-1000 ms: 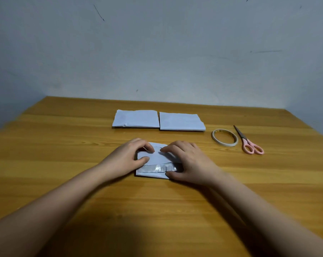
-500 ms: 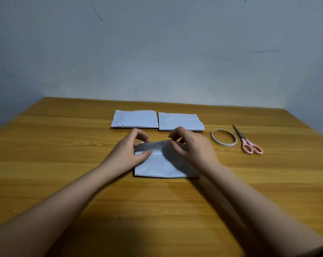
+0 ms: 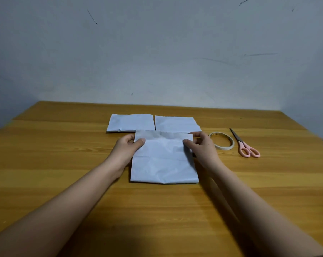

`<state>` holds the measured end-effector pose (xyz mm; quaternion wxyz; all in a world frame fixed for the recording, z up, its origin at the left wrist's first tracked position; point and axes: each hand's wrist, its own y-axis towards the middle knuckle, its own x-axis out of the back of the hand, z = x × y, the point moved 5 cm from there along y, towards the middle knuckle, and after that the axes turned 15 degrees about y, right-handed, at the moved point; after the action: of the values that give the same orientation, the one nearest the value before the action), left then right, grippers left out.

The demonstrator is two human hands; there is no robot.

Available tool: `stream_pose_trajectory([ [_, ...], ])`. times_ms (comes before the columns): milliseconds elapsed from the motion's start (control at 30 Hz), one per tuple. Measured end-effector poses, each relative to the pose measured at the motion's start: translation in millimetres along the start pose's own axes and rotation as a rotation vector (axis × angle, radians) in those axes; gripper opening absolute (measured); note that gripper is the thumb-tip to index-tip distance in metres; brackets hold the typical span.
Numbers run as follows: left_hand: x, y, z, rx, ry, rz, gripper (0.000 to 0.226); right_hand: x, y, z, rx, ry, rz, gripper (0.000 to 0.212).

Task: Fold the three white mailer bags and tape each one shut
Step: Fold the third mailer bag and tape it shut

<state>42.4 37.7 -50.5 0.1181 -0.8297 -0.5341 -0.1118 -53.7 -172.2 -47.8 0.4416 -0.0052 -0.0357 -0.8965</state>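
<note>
White mailer bag (image 3: 163, 160), creased: lies on the wooden tabletop (image 3: 45, 164) at centre front, near edge flat on the wood, far edge overlapping the near edges of the two bags behind.

Left hand (image 3: 126, 148): pinches the bag's far left corner, thumb on top, fingers curled beneath.

Right hand (image 3: 203, 145): pinches the far right corner the same way, thumb on the upper face.

Folded white mailer bag, left (image 3: 131, 122): flat, toward the wall.

Folded white mailer bag, right (image 3: 177, 124): flat, just beside the first, a narrow gap between.

Tape roll (image 3: 221, 140): pale, lying flat, just right of the right hand.

Scissors (image 3: 245, 144): pink handles toward the viewer, blades pointing toward the wall, just right of the tape roll.

Wall (image 3: 157, 52): grey-white, scuffed, behind the tabletop.
</note>
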Motion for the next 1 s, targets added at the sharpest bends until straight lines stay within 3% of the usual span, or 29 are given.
stream_pose_trajectory([
  [200, -1, 7, 7, -0.021, 0.249, -0.124, 0.014, -3, -3, -11, 0.062, -0.011, -0.125, 0.03],
  [467, -4, -2, 8, -0.114, 0.693, -0.283, 0.046, -8, -19, -3, 0.169, -0.339, -0.091, 0.036],
  [633, -1, -5, 11, -0.113, 0.659, -0.256, 0.049, -3, -25, -2, 0.221, -0.443, -0.093, 0.037],
  [833, 5, -11, 15, -0.052, 0.513, -0.136, 0.054, -1, -26, -4, 0.183, -0.391, -0.087, 0.035],
  [1000, 4, -17, 19, -0.138, 0.578, -0.185, 0.053, -3, -26, -8, 0.163, -0.367, -0.055, 0.033],
])
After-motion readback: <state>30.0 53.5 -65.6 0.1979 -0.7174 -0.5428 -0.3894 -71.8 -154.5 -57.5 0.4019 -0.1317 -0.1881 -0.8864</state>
